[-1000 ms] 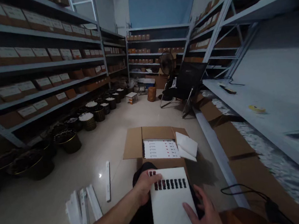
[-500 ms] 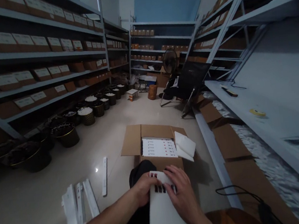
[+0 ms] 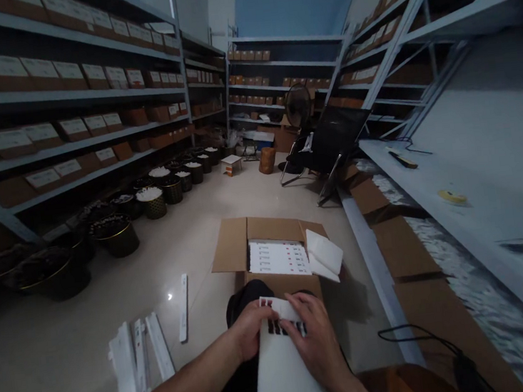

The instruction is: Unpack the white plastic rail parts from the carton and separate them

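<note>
Across my lap lies a long white sheet (image 3: 284, 369) with small dark red and black marks near its far end. My left hand (image 3: 252, 330) grips the sheet's left edge, thumb on top. On the right side, my right hand (image 3: 311, 325) rests on the sheet with fingers bent over the marks and thumb near them. Just beyond my knees stands an open cardboard box (image 3: 232, 246), filled with rows of flat white boxes (image 3: 278, 258) that carry small print. A folded white piece (image 3: 325, 255) leans on the box's right flap.
White strips (image 3: 125, 366) and a single one (image 3: 184, 308) lie on the floor at left. Dark baskets (image 3: 115, 238) line the left shelves (image 3: 65, 95). A black chair (image 3: 335, 137) stands ahead. To the right are a long white table (image 3: 436, 195) and a black cable (image 3: 418, 329).
The sheet's far end has shifted slightly up and left, with my hands moving a little on it. The surroundings look the same.
</note>
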`<state>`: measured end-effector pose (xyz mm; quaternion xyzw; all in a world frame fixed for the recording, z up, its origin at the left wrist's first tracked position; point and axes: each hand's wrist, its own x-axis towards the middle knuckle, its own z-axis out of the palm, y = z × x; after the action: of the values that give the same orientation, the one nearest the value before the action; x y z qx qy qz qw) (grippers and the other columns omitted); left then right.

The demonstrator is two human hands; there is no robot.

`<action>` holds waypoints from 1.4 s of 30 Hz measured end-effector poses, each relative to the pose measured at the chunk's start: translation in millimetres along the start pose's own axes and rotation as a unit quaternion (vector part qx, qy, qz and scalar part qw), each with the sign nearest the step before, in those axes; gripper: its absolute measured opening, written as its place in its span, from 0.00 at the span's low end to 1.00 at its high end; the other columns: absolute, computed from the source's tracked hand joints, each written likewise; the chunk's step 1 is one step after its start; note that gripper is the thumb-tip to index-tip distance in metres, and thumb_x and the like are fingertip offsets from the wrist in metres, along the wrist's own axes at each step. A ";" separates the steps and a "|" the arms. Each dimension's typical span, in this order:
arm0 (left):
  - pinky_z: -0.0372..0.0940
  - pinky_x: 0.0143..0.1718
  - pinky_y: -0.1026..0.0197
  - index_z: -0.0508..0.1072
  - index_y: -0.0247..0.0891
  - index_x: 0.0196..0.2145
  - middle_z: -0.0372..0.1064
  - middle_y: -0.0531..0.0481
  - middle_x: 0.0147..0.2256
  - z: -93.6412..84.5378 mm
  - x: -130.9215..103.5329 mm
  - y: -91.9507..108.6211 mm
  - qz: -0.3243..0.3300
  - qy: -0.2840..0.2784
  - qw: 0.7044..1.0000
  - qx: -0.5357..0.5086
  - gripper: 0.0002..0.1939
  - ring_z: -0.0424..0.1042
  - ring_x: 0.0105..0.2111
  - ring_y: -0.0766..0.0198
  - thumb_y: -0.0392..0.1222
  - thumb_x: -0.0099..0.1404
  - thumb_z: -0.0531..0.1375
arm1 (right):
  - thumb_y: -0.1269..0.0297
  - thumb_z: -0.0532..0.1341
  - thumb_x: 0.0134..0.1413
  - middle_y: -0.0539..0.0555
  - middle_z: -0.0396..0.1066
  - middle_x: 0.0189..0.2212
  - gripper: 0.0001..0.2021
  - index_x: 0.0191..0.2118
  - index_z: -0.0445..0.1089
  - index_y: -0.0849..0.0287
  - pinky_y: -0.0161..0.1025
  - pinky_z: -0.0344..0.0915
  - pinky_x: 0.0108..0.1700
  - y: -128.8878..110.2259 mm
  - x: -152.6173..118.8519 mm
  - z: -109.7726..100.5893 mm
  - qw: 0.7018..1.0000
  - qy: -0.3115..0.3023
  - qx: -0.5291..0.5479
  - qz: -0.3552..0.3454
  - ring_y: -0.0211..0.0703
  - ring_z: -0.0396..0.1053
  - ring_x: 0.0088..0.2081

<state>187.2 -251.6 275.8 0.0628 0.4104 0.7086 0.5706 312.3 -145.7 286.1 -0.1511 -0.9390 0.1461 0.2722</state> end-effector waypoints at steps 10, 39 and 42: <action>0.63 0.29 0.61 0.71 0.31 0.29 0.70 0.47 0.25 -6.1 3.1 3.0 0.000 -0.019 1.000 -0.007 0.08 0.69 0.25 0.63 0.31 0.47 0.58 | 0.65 0.56 0.57 0.55 0.64 0.41 0.17 0.53 0.63 0.53 0.41 0.63 0.46 -8.1 2.6 9.2 0.990 -0.043 0.109 0.082 0.45 0.64 0.44; 0.63 0.30 0.61 0.74 0.30 0.33 0.72 0.43 0.28 -10.9 9.5 1.4 0.006 0.021 0.999 0.039 0.13 0.70 0.27 0.61 0.37 0.48 0.62 | 0.60 0.64 0.45 0.55 0.66 0.42 0.21 0.47 0.66 0.58 0.38 0.67 0.41 -18.9 8.6 33.5 0.863 0.016 0.406 0.301 0.44 0.67 0.41; 0.62 0.28 0.63 0.74 0.30 0.30 0.72 0.45 0.26 -11.2 9.2 1.4 -0.008 0.022 1.000 0.021 0.10 0.69 0.24 0.63 0.38 0.48 0.62 | 0.61 0.62 0.48 0.56 0.66 0.45 0.17 0.46 0.68 0.57 0.40 0.66 0.46 -20.5 6.6 36.4 0.887 0.009 0.381 0.261 0.46 0.66 0.46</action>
<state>176.8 -249.4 265.9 0.0560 0.4382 0.6962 0.5658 282.6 -168.9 267.1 -0.2769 -0.7350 0.5575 0.2690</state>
